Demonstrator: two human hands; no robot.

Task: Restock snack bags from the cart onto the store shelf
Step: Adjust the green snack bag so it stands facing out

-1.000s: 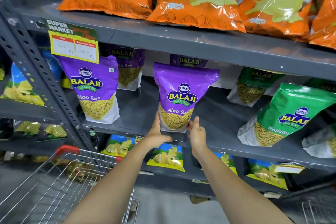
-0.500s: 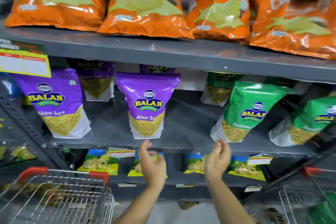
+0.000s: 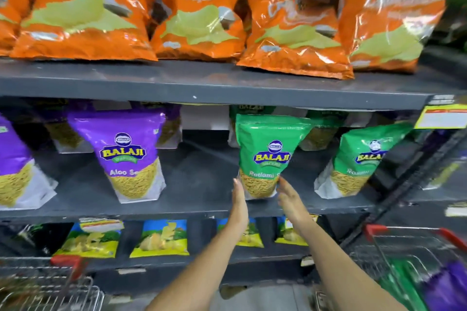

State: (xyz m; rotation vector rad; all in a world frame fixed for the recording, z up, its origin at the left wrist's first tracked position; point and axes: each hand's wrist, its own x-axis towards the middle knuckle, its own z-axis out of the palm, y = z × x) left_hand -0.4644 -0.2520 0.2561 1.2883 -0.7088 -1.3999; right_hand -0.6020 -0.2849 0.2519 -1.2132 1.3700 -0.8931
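Observation:
A green Balaji Ratlami Sev bag (image 3: 270,149) stands upright on the grey middle shelf (image 3: 202,184). My left hand (image 3: 239,203) is flat at the bag's lower left edge, fingers straight. My right hand (image 3: 290,198) is at its lower right corner, fingers apart. Neither hand grips the bag. To the left stands a purple Balaji Aloo Sev bag (image 3: 129,154). A second green bag (image 3: 358,159) leans to the right. At the lower right is a wire cart (image 3: 414,260) with red handle corners, holding green and purple bags (image 3: 439,288).
Orange Crunchem chip bags (image 3: 202,12) fill the top shelf. Blue-yellow chip bags (image 3: 159,237) line the lower shelf. Another wire cart (image 3: 50,288) sits at the lower left. A yellow price tag (image 3: 442,116) hangs on the upper shelf's edge at the right. More sev bags stand at the back.
The view has shifted right. Both hands left the purple Aloo Sev bag, dropped below the shelf edge, and now flank the green Ratlami Sev bag.

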